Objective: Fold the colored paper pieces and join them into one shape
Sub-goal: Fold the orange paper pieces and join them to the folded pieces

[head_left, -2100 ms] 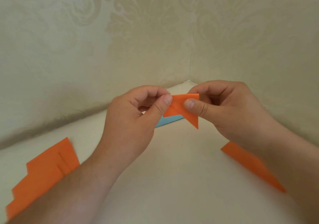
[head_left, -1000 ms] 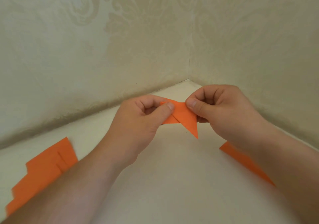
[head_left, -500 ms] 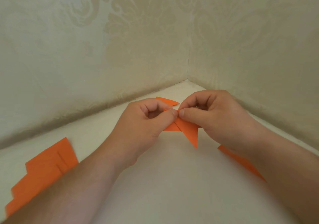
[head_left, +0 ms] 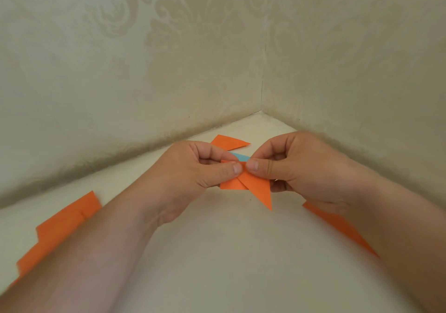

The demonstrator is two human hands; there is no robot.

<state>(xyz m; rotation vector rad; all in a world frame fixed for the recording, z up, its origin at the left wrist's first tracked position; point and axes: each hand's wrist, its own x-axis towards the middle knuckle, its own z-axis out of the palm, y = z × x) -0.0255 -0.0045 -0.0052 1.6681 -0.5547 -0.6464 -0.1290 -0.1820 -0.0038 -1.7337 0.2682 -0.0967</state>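
Both hands pinch a folded orange piece (head_left: pixel 253 187) above the cream table (head_left: pixel 241 264): the left hand (head_left: pixel 193 175) and right hand (head_left: pixel 296 170) clamp it, thumbs nearly touching. A blue piece (head_left: pixel 240 157) is mostly hidden behind them. The right forearm covers part of an orange strip (head_left: pixel 342 228); stacked orange sheets (head_left: pixel 58 230) run off the left edge. Another orange piece (head_left: pixel 229 142) lies near the wall corner. No writing is visible.

**Count**

Two hands: left hand (head_left: pixel 193 167), right hand (head_left: pixel 296 167). One folded orange piece (head_left: pixel 255 187) pinched between both. One blue piece (head_left: pixel 240 157) behind. Loose orange paper: one stack (head_left: pixel 60 228) left, one strip (head_left: pixel 342 225) right, one scrap (head_left: pixel 229 142) far.
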